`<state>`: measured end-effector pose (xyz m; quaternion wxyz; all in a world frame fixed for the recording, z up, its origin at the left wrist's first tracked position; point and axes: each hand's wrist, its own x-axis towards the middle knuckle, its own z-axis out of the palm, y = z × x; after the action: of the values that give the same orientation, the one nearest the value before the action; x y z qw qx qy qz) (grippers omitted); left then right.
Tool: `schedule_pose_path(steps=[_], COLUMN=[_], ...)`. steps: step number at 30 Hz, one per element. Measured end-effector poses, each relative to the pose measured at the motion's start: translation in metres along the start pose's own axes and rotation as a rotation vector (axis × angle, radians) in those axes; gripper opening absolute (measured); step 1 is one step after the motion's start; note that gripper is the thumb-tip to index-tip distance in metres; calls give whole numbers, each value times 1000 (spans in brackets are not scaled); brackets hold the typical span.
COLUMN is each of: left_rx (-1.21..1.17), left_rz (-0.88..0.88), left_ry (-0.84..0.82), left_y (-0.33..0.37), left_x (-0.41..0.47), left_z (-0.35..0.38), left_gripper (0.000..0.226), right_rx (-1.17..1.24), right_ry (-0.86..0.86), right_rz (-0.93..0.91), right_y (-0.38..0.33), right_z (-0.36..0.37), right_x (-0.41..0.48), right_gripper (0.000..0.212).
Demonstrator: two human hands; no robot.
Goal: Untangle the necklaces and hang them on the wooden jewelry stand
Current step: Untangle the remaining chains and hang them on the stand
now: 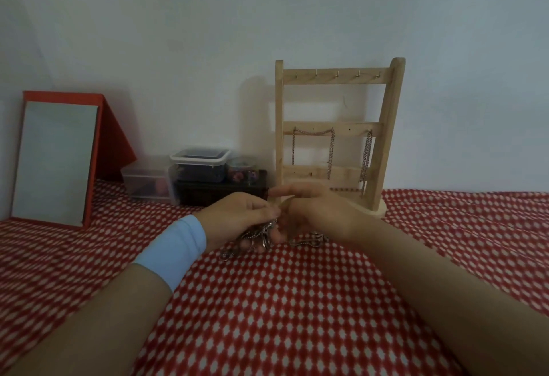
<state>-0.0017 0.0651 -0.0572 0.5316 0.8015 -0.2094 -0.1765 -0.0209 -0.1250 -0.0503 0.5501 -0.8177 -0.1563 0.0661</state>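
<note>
Head view: the left hand point(240, 215) curls round the tangled necklaces point(258, 236), low over the red-patterned counter point(297, 301) — the right hand point(315, 212) meets it, grip unclear. Just behind them is the wooden jewelry stand point(335, 78), with chains point(330, 150) hanging from its middle bar.

Dim, soft light; the pale wooden jewelry stand point(332, 127) cast a faint shadow leftward on the white wall point(178, 34). Edges bowed, details were blurred.

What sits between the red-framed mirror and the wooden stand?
A clear plastic box, a white-lidded container and small round tub atop a dark box, in the head view.
</note>
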Motion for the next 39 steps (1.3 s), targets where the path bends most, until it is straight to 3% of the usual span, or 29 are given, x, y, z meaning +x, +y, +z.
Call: schedule_pose_path(steps=[3,8,12,16,20,25,27,30,33,36,39], left_rx=[182,416,690,844,642,137,331,822,973,638,349], left_rz=[-10,9,71,36,48,-110,-190,-308,-132,148,215], left_ry=[-8,146,201,308,476,321,222,129,235,327,285], left_y=[0,-10,-18,-14,-12,-12,-14,-15,-5,4,-3], left_x=[-2,4,6,2,2,-7,-11,-11,-3,8,17], left_z=[-1,-2,-6,-15,-29,-44,-51,-57,-43,-8,21], left_gripper=[22,12,5,12,32,37,36,21,11,26,35], right_rx=[-229,-543,-487,-333,-184,-87,-104,-165,-234,-267,-285], right_ry=[-21,-6,43,76,130,236,237,189,172,175,183], right_rz=[-12,-11,-9,-3,-2,-32,-27,-49,-97,-141,-209], right_y=[7,18,25,28,28,35,37,36,35,35,35], right_z=[-1,-13,-18,-22,-24,-30,-30,-26,-22,-20,-20], right_x=[0,5,6,9,7,8,9,9,10,11,10], right_gripper=[24,12,7,6,11,16,16,13,9,7,13])
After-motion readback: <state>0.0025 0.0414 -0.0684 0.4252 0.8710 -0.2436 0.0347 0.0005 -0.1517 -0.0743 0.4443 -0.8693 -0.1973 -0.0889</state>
